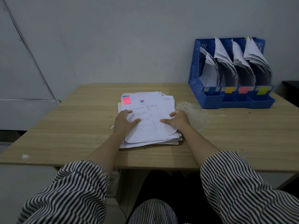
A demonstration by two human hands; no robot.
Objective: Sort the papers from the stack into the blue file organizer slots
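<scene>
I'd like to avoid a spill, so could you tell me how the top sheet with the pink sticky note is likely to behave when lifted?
The top sheet is thin and would probably sag. The paper stack is uneven, so lower sheets may slide.

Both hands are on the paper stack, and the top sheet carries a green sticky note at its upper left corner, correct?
Not quite. The head view shows the sticky note on the top sheet is pink, not green. The rest holds: the left hand and right hand both rest on the paper stack, and the note sits at its upper left corner.
</scene>
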